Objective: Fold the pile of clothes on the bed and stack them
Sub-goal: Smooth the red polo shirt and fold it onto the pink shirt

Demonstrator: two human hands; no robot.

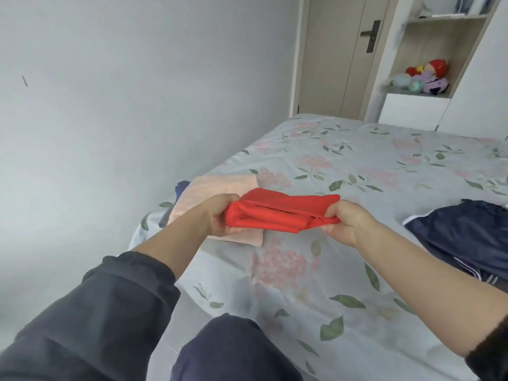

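Two hands share the load: the left hand [220, 215] and the right hand [347, 221] each pinch one end of a folded red garment [275, 213], both grips closed firmly on cloth. The piece hangs in the air over the bed [357, 166], near the middle of the view, and seems to rest on nothing. At its nine o'clock lies a folded peach garment [214, 185], partly hidden behind the left hand, with a dark blue piece [181, 187] peeking out beneath it; this is likely the stack. At three o'clock, well apart, a navy garment [467, 232] with white stripes lies unfolded. The main risk is the fold itself. The red layers are loose and held only at the ends, so a slackened grip on either side would probably let the middle sag and the fold fall open. A second risk is the landing. The stack sits near the bed's edge at nine o'clock, and a careless or off-centre drop could push it askew or off the bed.
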